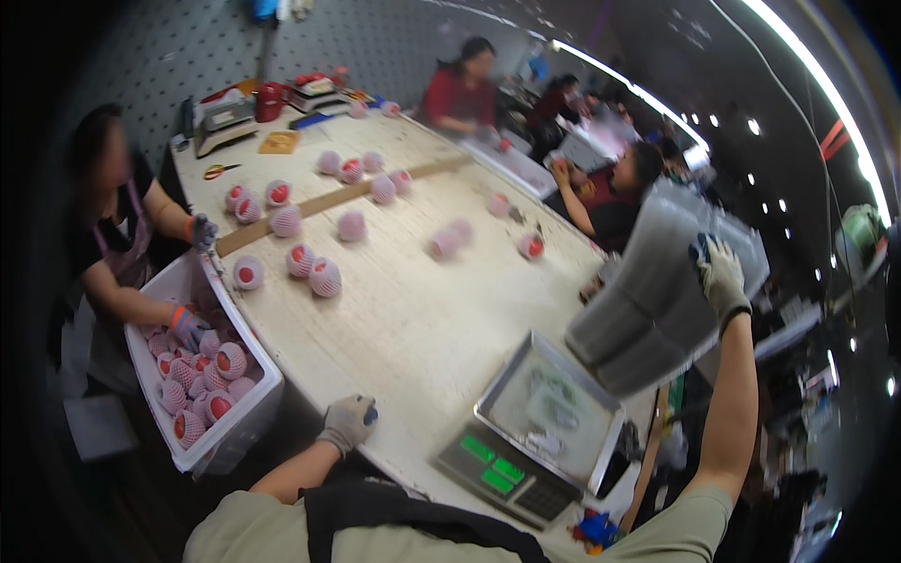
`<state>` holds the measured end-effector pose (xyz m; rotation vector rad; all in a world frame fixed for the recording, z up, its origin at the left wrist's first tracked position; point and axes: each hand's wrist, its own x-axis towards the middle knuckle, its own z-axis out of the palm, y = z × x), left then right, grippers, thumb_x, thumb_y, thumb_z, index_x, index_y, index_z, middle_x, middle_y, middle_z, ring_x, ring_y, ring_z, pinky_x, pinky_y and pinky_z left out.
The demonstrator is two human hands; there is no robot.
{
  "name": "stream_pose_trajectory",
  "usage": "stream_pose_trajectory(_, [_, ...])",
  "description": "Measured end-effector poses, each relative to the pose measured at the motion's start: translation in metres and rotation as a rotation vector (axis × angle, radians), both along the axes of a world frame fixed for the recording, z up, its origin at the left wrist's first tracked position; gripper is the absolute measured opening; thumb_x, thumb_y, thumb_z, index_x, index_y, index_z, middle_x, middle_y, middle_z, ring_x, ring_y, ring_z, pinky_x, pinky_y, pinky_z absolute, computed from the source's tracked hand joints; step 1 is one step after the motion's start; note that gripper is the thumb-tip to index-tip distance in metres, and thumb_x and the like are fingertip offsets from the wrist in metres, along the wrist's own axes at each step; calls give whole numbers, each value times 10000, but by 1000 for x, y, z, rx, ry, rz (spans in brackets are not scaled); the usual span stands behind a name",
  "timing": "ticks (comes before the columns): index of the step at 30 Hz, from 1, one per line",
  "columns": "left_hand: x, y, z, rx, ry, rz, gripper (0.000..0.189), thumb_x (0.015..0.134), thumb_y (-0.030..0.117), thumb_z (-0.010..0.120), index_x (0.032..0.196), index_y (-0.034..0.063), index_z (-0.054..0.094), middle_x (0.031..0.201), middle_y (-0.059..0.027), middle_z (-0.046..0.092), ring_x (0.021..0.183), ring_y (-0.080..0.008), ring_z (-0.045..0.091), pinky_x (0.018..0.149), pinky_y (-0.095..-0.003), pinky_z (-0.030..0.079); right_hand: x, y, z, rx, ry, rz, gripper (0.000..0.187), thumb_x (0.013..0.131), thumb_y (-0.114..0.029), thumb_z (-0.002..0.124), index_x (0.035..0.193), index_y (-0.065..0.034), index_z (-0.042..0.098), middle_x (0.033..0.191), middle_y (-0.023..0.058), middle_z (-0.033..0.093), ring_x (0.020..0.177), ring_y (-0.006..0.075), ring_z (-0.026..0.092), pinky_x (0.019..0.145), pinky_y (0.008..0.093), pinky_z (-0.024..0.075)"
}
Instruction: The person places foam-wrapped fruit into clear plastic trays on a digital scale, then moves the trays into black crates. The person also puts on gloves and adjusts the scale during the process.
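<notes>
My right hand (pixel 721 278), in a pale work glove with dark blue on it, is raised at the right. It grips a large grey plastic-looking piece (pixel 647 295) near its upper end; motion blur hides exactly what it is. The piece tilts down over the right side of the table, behind a digital scale (pixel 514 478) with lit green displays and a square metal pan (pixel 556 415). My left hand (pixel 348 422), also gloved, rests on the near edge of the wooden table (pixel 394 338). Its fingers look curled, and no object shows in it.
Red fruits in pink foam nets (pixel 325 276) lie across the table, some beside a wooden strip (pixel 338 204). At the left, a co-worker's gloved hand (pixel 187 327) reaches into a white foam box (pixel 271 394) of netted fruit. Scissors (pixel 219 171) lie far left. More co-workers stand beyond.
</notes>
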<state>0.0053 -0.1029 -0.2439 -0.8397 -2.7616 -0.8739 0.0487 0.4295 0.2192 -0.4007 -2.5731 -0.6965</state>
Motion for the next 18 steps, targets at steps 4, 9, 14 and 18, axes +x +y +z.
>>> stream_pose_trajectory(4, [-2, 4, -5, 12, -7, -13, 230, 757, 292, 678, 881, 98, 657, 828, -136, 644, 744, -330, 648, 681, -435, 525, -60, 24, 18, -117, -57, -255, 573, 997, -424, 361, 1457, -83, 381, 1480, 157, 414, 1386, 332, 347, 1135, 451, 264])
stream_pose_trajectory(9, [-2, 4, -8, -12, -43, -12, 282, 786, 293, 652, 991, 101, 669, 853, -132, 655, 754, -334, 648, 689, -438, 524, -89, 75, 28, -197, -169, -337, 471, 947, -382, 422, 1308, -112, 559, 1346, 196, 545, 1283, 362, 473, 1069, 475, 353])
stream_pose_trajectory(14, [-1, 6, -4, -63, -55, 0, 297, 761, 268, 654, 1010, 111, 684, 864, -117, 652, 756, -307, 654, 696, -419, 526, -110, 126, 35, -675, -86, -277, 263, 848, -145, 577, 1069, -56, 687, 911, 148, 712, 779, 260, 681, 685, 351, 515])
stream_pose_trajectory(18, [1, 7, 0, -42, -13, 9, 265, 771, 251, 648, 994, 111, 683, 847, -117, 651, 737, -311, 651, 678, -418, 526, -112, 117, 31, -340, -24, -312, 271, 831, -230, 570, 1035, -131, 719, 1057, 157, 699, 1004, 355, 655, 839, 401, 504])
